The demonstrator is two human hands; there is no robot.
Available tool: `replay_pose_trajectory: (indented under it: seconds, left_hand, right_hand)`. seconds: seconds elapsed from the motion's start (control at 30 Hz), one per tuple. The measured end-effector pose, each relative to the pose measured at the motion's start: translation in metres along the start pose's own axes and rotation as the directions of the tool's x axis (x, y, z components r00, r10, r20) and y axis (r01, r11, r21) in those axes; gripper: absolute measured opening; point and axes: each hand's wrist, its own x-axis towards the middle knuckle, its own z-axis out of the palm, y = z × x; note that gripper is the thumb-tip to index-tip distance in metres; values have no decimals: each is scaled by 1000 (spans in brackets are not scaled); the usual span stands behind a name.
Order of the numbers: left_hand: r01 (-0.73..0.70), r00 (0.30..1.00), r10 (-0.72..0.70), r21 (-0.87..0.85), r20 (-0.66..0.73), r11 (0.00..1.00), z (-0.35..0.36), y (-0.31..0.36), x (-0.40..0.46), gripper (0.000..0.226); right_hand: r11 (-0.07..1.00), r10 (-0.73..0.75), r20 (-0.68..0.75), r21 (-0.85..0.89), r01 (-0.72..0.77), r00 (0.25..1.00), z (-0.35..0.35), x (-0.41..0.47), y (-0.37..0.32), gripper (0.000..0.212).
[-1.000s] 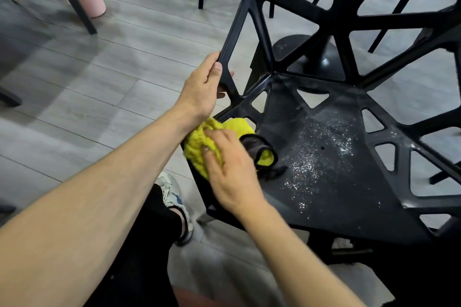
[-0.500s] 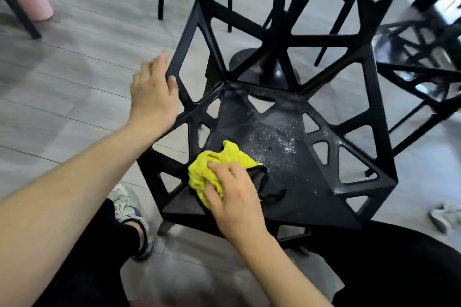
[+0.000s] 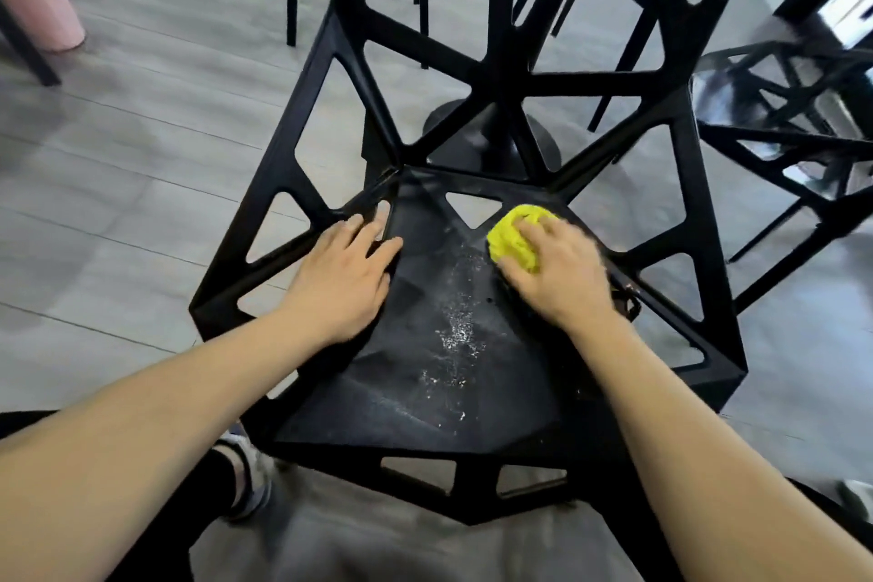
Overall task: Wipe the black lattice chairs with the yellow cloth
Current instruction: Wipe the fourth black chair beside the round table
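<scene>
Head view: the right hand [image 3: 560, 272] presses the bunched cloth [image 3: 514, 237] onto the chair [image 3: 330, 38] seat at centre-right of the frame, near the seat's back corner. Its fingers curl over the cloth and grip it; the yellow wad shows up and to the left of the knuckles. The relation that matters is where the dust [image 3: 456, 336] lies: a pale speckled streak down the middle of the seat, below and to the left of the cloth, its long axis running from near the cloth toward the bottom centre of the frame. The right hand is much the nearer to the streak's upper end, so a pull toward the bottom of the frame along that line looks like the natural stroke. The left hand [image 3: 347, 279] lies flat on the seat's left edge, fingers straight and spread, holding nothing, seemingly bracing the chair.

Half a second ago the cloth sat at the seat's lower-left part and the left hand was raised beside the left frame bar; now the cloth has crossed to the back right and the left hand has dropped onto the seat.
</scene>
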Motion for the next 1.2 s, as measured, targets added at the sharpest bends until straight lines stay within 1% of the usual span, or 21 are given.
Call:
replay_pose_trajectory:
  seconds: [0.03,0.07,0.2,0.27,0.33,0.4,0.47,0.57,0.6,0.63,0.7,0.73,0.77,0.83,0.9,0.97,1.03,1.1,1.13,1.17,1.2]
  left_hand:
    - [-10,1000,9,39,15,999,5,0,1,55]
    - [-19,1000,18,67,14,998,9,-1,2,56]
    - [-30,999,31,36,-38,999,10,-2,2,53]
    - [-25,999,25,10,-43,1000,8,-1,0,50]
    - [-21,999,19,-33,-49,999,8,-3,1,48]
    - [-19,999,12,-122,-50,992,6,-6,5,50]
    - [-13,1000,8,-174,-28,985,3,-8,9,55]
    - [-15,1000,12,-187,-18,982,4,-11,8,57]
    - [-19,1000,15,-190,-23,982,4,-11,8,56]
    - [-20,999,15,-193,-30,981,5,-10,7,56]
    - [-14,999,5,-204,-47,979,7,-10,6,56]
    - [-9,998,-2,-207,-55,978,7,-10,7,55]
    - [-6,998,-8,-214,-67,977,8,-9,9,53]
    - [10,996,-32,-246,-86,969,10,-10,12,48]
    - [34,994,-63,-294,-88,955,11,-11,11,44]
    - [41,992,-77,-334,-97,942,10,-13,11,42]
    - [29,992,-72,-361,-105,932,8,-12,11,46]
    - [0,994,-39,-352,-101,936,7,-12,11,54]
    - [-9,994,-26,-326,-102,945,7,-12,10,54]
    - [-12,994,-21,-292,-109,956,9,-11,9,51]
    - [-4,992,-27,-253,-120,967,11,-11,8,50]
  right_hand:
    - [999,-30,73,-10,31,997,13,1,6,61]
    - [999,-37,98,9,36,995,22,2,10,62]
    - [990,-52,79,131,41,996,24,6,15,44]
    - [972,-103,103,222,78,989,18,-4,-6,38]
    - [934,-212,134,318,161,968,14,-28,-48,36]
    - [896,-298,123,378,233,947,15,-57,-91,37]
    - [875,-321,84,408,262,943,18,-79,-119,40]
    - [879,-339,24,365,307,941,19,-83,-112,41]
    - [903,-319,-11,300,308,948,20,-74,-94,40]
    - [940,-259,-44,219,262,965,23,-62,-71,40]
    - [998,-25,-20,57,26,1000,25,-34,-20,46]
    - [996,88,-6,12,-88,996,26,-21,0,49]
    - [987,162,-20,-1,-162,987,28,-11,11,51]
    - [979,204,-50,12,-203,978,32,2,3,50]
    - [992,112,-24,68,-110,993,34,2,-29,47]
    - [978,-83,43,197,73,996,37,-6,-69,45]
    - [927,-270,72,288,240,960,42,-16,-101,46]
    - [892,-383,38,275,359,923,47,-19,-109,48]
    - [897,-397,29,226,381,917,48,-14,-100,49]
    - [928,-350,30,151,341,936,49,-4,-83,51]
    - [970,-235,18,64,233,972,52,10,-62,53]
